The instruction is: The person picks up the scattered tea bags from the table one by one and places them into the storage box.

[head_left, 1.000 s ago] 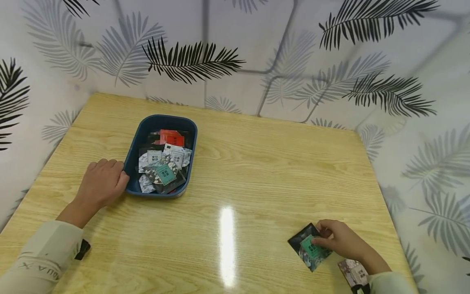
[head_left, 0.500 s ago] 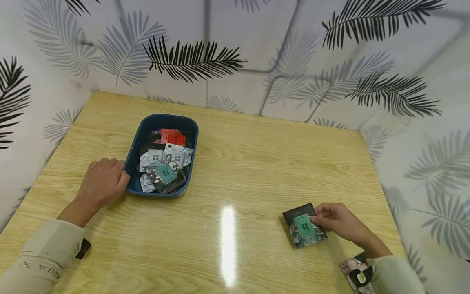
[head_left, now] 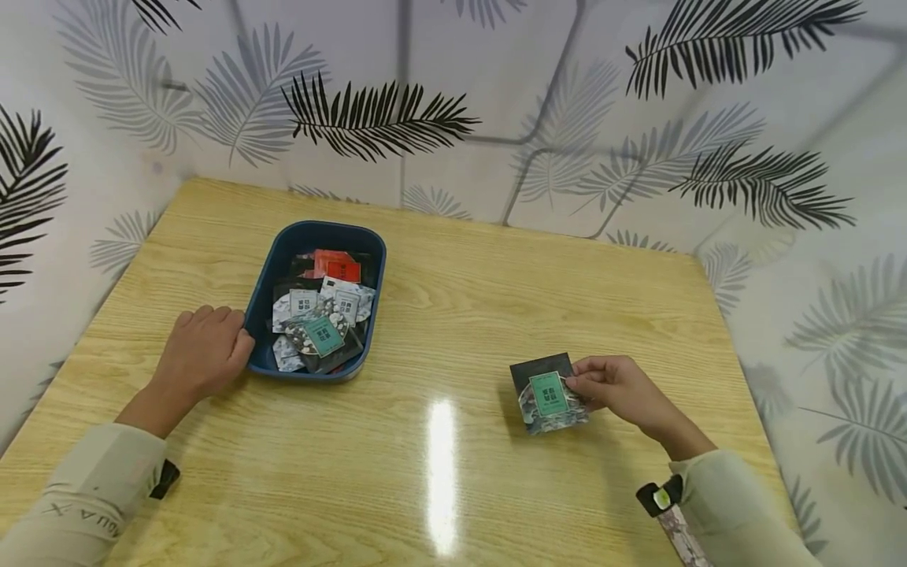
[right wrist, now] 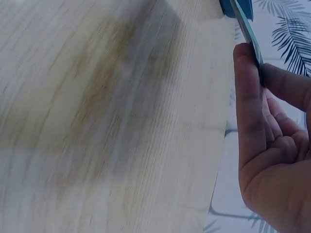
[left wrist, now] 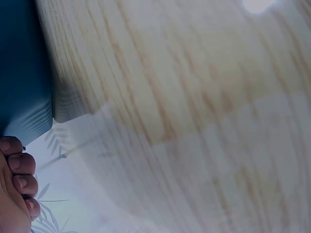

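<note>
In the head view a dark square sachet with a green label is held up over the table, apart from its surface. My right hand pinches its right edge between thumb and fingers; the right wrist view shows the sachet edge-on. A blue plastic bin stands at the left, with several sachets inside: a red one, white ones and a green-labelled one on top. My left hand grips the bin's near left corner. In the left wrist view its fingers are curled by the bin wall.
A brownish-pink sachet lies on the wooden table at the near right, mostly hidden under the right forearm. Behind the table hangs a white cloth with leaf prints. A bright light reflection runs down the middle of the tabletop.
My right hand has lifted the green-labelled sachet from the table's right side and carried it up and leftward. My left hand stays at the bin.
</note>
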`<action>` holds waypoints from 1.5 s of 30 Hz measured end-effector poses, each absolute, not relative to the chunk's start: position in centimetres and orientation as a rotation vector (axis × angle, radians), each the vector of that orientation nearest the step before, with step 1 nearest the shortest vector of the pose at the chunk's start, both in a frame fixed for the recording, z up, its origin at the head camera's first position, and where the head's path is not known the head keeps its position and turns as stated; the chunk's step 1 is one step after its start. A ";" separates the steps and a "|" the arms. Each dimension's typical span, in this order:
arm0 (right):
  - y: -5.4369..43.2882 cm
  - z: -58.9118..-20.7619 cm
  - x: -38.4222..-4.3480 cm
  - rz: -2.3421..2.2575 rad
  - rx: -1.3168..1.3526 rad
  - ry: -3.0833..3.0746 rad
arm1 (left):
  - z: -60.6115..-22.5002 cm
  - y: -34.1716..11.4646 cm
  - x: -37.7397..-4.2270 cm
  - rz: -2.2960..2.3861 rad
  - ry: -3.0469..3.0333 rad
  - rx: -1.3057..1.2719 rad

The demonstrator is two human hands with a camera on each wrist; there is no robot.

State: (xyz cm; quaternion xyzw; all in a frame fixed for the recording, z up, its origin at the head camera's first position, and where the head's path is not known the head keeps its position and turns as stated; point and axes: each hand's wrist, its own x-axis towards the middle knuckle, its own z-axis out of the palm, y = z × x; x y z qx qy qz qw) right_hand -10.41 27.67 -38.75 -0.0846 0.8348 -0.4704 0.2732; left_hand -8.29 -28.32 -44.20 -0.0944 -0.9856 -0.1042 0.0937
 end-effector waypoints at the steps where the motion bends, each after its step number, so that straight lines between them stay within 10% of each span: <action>1: 27.2 -38.7 -10.7 -1.268 -0.217 2.249 | -44.2 -28.3 -8.3 -0.309 -2.923 -0.280; 45: 5.3 -37.7 -17.0 -1.627 -0.049 2.006 | -44.3 -28.5 -8.6 -0.301 -2.957 -0.277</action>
